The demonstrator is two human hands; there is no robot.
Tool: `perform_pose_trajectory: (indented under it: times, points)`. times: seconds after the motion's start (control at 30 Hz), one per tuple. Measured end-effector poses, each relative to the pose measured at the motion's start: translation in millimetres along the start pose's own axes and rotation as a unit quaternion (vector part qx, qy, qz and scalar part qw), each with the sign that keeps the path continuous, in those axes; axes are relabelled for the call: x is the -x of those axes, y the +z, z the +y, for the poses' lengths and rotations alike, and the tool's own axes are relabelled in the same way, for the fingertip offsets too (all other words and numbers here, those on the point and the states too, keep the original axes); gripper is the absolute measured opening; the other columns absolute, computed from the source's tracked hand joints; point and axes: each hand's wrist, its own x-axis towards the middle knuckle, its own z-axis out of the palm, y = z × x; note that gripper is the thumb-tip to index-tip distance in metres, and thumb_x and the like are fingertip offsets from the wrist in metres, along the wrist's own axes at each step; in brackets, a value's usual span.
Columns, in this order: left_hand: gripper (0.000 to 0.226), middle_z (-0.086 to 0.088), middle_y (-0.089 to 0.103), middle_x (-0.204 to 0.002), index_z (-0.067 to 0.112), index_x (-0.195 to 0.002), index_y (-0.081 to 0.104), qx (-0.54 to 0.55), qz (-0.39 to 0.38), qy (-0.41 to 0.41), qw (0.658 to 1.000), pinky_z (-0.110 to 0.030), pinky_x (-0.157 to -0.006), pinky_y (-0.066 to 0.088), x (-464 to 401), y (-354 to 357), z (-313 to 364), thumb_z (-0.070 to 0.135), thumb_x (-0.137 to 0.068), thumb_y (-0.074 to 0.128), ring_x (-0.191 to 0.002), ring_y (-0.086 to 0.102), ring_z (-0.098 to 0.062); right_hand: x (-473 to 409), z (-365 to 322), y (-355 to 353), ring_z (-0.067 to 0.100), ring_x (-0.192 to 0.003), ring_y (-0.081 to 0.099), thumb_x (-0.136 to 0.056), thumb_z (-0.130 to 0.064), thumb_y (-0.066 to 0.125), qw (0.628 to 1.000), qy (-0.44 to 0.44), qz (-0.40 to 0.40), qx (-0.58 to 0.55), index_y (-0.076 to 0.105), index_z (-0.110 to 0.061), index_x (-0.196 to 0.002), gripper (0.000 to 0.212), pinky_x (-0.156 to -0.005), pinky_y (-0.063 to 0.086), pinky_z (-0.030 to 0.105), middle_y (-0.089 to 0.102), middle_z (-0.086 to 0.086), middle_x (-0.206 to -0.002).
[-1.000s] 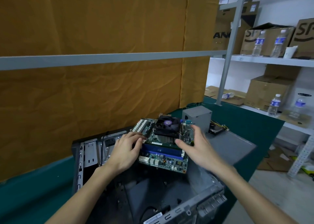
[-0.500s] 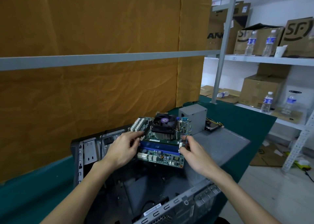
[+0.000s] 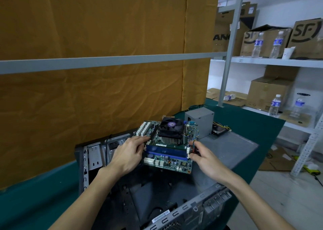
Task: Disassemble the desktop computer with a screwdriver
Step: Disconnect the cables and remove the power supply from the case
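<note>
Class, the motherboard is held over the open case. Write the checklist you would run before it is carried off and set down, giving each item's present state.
1. Both hands grip the motherboard: ok, left hand on its left edge, right hand on its right edge.
2. Board lifted out of the computer case: ok, it is above the open bay.
3. CPU fan untouched by fingers: ok.
4. Fan wires free of snags: cannot tell, they bunch by the right fingers.
5. No cable joins board to case: cannot tell, the underside is hidden.
6. Landing spot free: cannot tell; power supply sits on the green table behind.
</note>
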Motion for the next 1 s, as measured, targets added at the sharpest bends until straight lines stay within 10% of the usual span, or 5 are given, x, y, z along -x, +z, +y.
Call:
perform_pose_trajectory:
  times: [0.2, 0.27, 0.6, 0.77, 1.0]
  points:
    - [0.042, 0.015, 0.057, -0.14, 0.037, -0.141, 0.052, 0.003, 0.018, -0.014, 1.0, -0.045, -0.107, 0.034, 1, 3, 6, 0.024, -0.106, 0.035, -0.133, 0.045, -0.013, 17, -18, 1, 0.004, -0.115, 0.047, -0.09, -0.038, 0.062, 0.934, -0.209, 0.273, 0.094, 0.047, -0.029, -0.128, 0.042, -0.094, 0.036, 0.014, 0.045, -0.014, -0.121]
    - [0.041, 0.013, 0.059, -0.136, 0.035, -0.139, 0.054, 0.0, 0.026, -0.021, 0.999, -0.045, -0.107, 0.029, -1, 3, 11, 0.022, -0.106, 0.033, -0.132, 0.047, -0.014, 14, -25, 1, 0.006, -0.11, 0.044, -0.089, -0.046, 0.06, 0.921, -0.257, 0.228, 0.186, 0.06, -0.027, -0.114, 0.032, -0.095, 0.035, 0.02, 0.046, -0.015, -0.112]
    - [0.048, -0.006, 0.064, -0.096, 0.009, -0.097, 0.057, 0.144, 0.065, -0.054, 0.986, -0.052, -0.089, 0.046, -30, 3, 29, 0.041, -0.108, 0.023, -0.093, 0.057, -0.026, -6, -26, -17, 0.008, -0.074, 0.063, -0.086, -0.018, 0.08, 0.957, -0.218, 0.186, -0.053, 0.073, -0.03, -0.084, 0.014, -0.068, 0.047, 0.02, 0.068, -0.011, -0.081]
    - [0.044, 0.009, 0.057, -0.131, 0.025, -0.137, 0.053, 0.252, -0.011, -0.031, 0.967, -0.019, -0.099, 0.038, -67, 12, 45, 0.049, -0.108, 0.031, -0.121, 0.05, -0.007, -49, -5, -67, 0.011, -0.055, 0.064, -0.088, -0.001, 0.074, 0.91, -0.159, 0.315, -0.219, 0.076, -0.015, -0.093, 0.015, -0.052, 0.054, 0.021, 0.073, -0.002, -0.069]
    - [0.038, 0.033, 0.051, -0.123, 0.036, -0.138, 0.048, 0.282, -0.017, -0.031, 0.959, -0.001, -0.085, 0.035, -83, 30, 44, 0.051, -0.105, 0.039, -0.11, 0.045, 0.027, -168, 48, -92, 0.019, -0.086, 0.071, -0.09, -0.009, 0.074, 0.926, -0.119, 0.358, 0.006, 0.08, -0.008, -0.102, 0.014, -0.082, 0.056, 0.031, 0.077, 0.006, -0.095]
